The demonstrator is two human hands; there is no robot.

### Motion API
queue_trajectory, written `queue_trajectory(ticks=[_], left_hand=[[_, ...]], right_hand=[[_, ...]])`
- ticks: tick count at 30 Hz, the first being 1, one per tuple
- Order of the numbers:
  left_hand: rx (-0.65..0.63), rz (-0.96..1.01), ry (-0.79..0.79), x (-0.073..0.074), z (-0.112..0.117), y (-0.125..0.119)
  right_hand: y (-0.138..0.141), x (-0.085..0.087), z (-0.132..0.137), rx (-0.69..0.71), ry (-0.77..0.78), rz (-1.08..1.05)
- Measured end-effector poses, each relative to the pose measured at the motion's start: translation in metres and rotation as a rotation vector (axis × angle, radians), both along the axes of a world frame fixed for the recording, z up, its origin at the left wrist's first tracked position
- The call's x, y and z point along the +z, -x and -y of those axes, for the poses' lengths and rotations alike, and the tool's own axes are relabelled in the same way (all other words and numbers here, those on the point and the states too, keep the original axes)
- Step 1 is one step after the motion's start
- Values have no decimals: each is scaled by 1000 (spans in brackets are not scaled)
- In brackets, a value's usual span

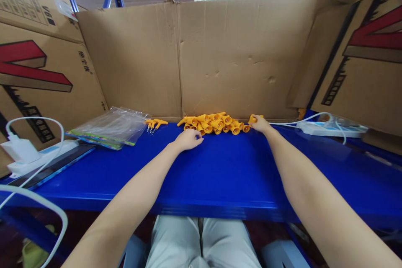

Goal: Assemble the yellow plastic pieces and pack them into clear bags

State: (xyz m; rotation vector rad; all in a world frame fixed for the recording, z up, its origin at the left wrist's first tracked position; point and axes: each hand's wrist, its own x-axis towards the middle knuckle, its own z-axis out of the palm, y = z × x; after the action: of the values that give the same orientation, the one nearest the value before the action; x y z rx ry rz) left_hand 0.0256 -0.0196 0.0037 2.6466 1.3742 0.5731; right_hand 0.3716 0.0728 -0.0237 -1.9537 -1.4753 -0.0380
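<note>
A heap of yellow-orange hollow plastic cone-shaped pieces lies along the back of the blue table, many with their round open ends facing me. At the heap's left front is my left hand, its fingers curled in and thumb close to the index finger; whatever may be in them is hidden. Off the heap's right end, my right hand is closed on a yellow-orange plastic piece, partly covered by the fingers. Further left lie a few yellow-orange T-handled pieces with spiral metal tips.
Clear plastic bags with coloured edges lie at left, near a white power strip and a dark flat device. Another power strip sits at right. Cardboard panels wall the back; printed cartons flank the sides.
</note>
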Motion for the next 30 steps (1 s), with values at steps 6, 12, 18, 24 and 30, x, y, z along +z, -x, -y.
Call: queue_trajectory(ticks=[6, 12, 18, 24, 30], left_hand=[[-3, 14, 12, -1, -2, 0], [-7, -9, 12, -1, -2, 0], [-11, -2, 6, 0, 0, 0], [-9, -9, 2, -1, -2, 0], [-9, -15, 5, -2, -3, 0]], right_hand=[[6, -3, 19, -95, -52, -49], [8, 1, 25, -159, -82, -85], [10, 1, 21, -120, -44, -79], [15, 7, 15, -100, 13, -19], [10, 7, 14, -137, 103, -34]])
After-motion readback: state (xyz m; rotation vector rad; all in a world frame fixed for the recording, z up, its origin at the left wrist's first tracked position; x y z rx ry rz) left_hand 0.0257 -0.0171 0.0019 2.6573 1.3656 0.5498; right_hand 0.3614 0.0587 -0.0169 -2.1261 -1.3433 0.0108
